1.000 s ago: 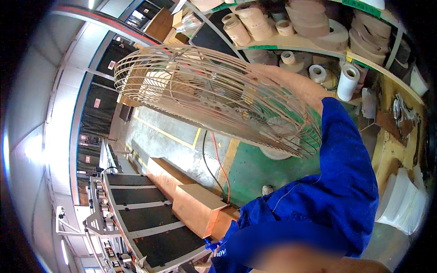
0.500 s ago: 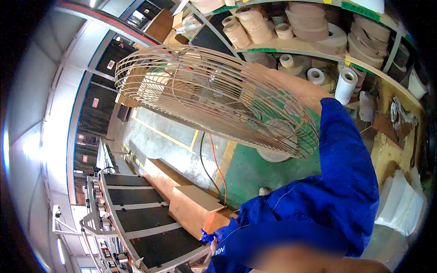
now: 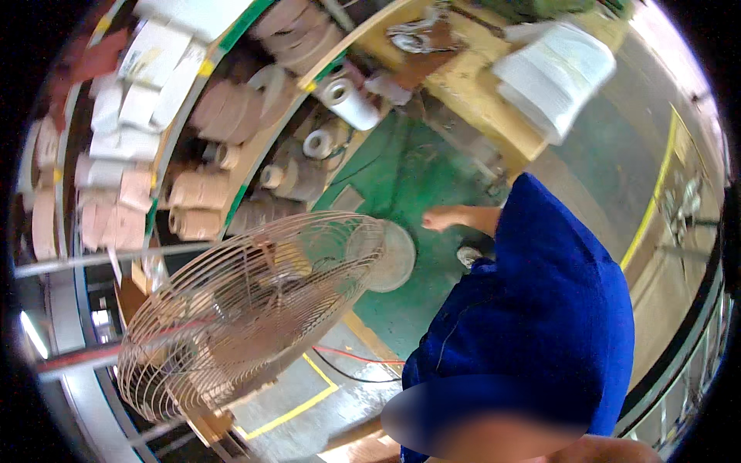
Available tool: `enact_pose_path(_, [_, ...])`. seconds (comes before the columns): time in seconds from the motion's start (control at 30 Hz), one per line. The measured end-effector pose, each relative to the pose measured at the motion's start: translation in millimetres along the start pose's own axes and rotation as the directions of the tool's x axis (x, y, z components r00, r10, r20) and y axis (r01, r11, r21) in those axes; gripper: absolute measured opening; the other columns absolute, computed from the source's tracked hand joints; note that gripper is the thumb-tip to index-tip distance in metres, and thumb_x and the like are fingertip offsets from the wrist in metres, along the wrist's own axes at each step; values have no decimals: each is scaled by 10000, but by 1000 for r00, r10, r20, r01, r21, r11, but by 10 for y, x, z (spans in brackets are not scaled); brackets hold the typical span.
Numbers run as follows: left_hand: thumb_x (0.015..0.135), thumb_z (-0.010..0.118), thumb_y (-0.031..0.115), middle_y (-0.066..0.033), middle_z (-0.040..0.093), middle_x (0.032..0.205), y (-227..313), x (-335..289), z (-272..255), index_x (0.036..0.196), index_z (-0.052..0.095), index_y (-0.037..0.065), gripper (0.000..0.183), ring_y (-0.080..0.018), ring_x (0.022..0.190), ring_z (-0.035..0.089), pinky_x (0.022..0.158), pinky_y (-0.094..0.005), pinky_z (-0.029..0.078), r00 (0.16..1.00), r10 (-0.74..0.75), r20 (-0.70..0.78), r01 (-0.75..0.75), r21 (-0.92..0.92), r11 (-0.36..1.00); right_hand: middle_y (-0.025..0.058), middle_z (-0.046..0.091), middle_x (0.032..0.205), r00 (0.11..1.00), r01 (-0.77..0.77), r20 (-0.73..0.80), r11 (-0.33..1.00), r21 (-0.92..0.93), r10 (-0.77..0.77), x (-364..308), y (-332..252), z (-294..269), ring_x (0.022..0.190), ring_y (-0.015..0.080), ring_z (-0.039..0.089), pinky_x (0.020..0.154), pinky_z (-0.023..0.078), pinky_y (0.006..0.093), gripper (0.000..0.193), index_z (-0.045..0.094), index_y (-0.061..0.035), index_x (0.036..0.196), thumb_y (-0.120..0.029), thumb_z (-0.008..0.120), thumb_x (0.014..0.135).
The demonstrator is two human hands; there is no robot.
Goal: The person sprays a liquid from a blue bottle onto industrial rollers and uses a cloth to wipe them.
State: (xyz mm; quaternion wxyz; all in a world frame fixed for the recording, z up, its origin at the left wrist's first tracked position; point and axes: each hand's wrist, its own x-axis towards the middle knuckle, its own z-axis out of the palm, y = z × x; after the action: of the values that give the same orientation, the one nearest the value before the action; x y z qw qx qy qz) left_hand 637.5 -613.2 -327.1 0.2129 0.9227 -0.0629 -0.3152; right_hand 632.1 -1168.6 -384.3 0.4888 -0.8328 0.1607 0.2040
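My right hand (image 3: 440, 219) reaches out from a blue sleeve (image 3: 567, 301) over the green floor. Its fingers look curled in, and nothing shows in them. Nearest to it is a large standing fan with a beige wire cage (image 3: 255, 309), left of the hand and apart from it. The fan's round grey base (image 3: 394, 258) rests on the green floor. My left hand does not show in the head view.
Shelves on the left hold several paper and tape rolls (image 3: 201, 197). A white roll (image 3: 351, 104) stands at a shelf end. A wooden table (image 3: 463, 77) bears a white stack of sheets (image 3: 556, 73). A red cable (image 3: 359, 357) and a black one cross the floor near the fan.
The view has swung to the right, so the fan now appears lower left. My right arm, earlier stretched behind the cage, is now apart from it. My left hand has left the view.
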Motion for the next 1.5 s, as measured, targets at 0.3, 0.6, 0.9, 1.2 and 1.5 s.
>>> enact_pose_path(0.3, [671,714,398,-179,645,870,-248,1063,276,978,619,0,512,-313,814,624,729,-396,484,841,537,61,-540,161,826,232,627,874,574,-694,-432,693,193,695,-3580,1242,2035,815,390,605,743,477,455,318,641,11,803,-249,458,808])
enact_pose_path(0.6, [792,676,265,-38,614,959,2582,535,304,1082,597,2,400,-111,852,545,764,-267,418,767,530,361,-325,-494,807,96,624,735,409,-893,-363,450,32,837,-5828,1927,5554,687,293,608,550,494,392,208,662,-124,767,-294,612,658])
enact_pose_path(0.9, [825,656,251,-17,597,1017,5643,-620,654,1112,587,12,379,-111,892,532,793,-264,411,564,820,98,-548,-698,461,166,643,778,59,-663,-113,124,738,992,-5809,772,6164,749,334,626,643,495,422,323,664,-55,803,-343,519,785])
enact_pose_path(1.2, [723,745,335,-92,596,1075,8412,647,1423,1125,563,-1,554,-199,902,580,827,-343,465,504,856,116,-560,-710,426,100,632,747,-185,56,-233,247,967,955,-5861,801,4720,632,165,609,533,495,289,227,600,22,911,-192,535,868])
enact_pose_path(1.5, [679,714,503,-188,613,1049,8744,532,2348,1084,573,-76,720,-291,903,606,810,-395,490,468,854,228,-773,-362,521,212,628,830,-368,-267,66,-173,948,927,-5742,-579,5400,804,346,608,726,485,415,263,645,-8,839,-244,548,774])
